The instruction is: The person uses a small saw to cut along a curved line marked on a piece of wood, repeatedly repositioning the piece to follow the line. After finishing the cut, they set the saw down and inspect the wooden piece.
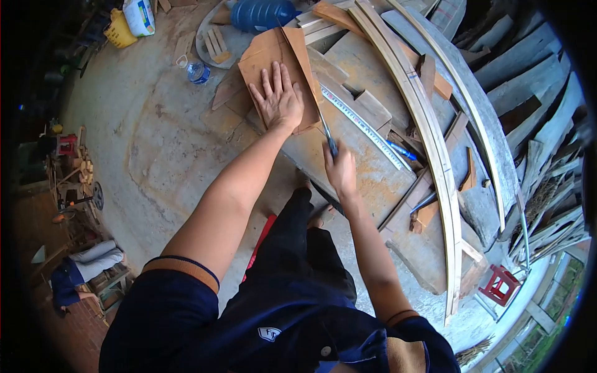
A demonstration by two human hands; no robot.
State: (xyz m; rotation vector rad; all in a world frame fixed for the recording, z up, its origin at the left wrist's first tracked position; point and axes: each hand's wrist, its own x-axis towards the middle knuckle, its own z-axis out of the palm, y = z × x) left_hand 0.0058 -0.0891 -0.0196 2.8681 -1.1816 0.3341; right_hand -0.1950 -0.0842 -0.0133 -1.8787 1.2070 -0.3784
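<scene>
Far left on the concrete floor: yellow jug [118,31], white sack [139,15], small clear bottle [197,71], w/ a big blue water bottle [261,12] beyond. Left hand [280,99] lies flat, fingers spread, pressing a brown cardboard sheet [273,53] onto the table [373,180]; right hand [341,171] is closed round a dark-handled blade [324,127] running along the sheet's right edge. Right of that: steel ruler [364,127], blue pen [403,150], long curved wood strips [429,124], scrap planks [535,74], red stool [500,284] low down.
</scene>
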